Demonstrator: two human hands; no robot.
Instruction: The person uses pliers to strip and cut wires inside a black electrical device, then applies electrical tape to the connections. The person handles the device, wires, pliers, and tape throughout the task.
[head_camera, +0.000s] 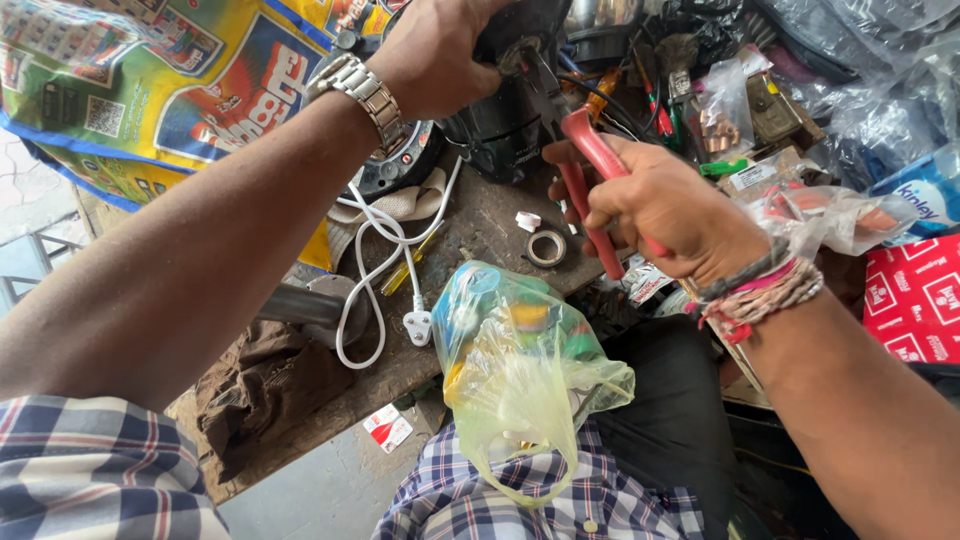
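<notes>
top centre of frame: our left hand grips the black motor housing. just right, our right hand is closed on red-handled pliers, jaws up at the housing's top. tape roll & white cord lie on bench below.

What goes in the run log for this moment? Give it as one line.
left hand: grips black appliance | right hand: holds red pliers, tip at appliance | bench: white cord, tape roll

Black appliance top beyond frame
</notes>
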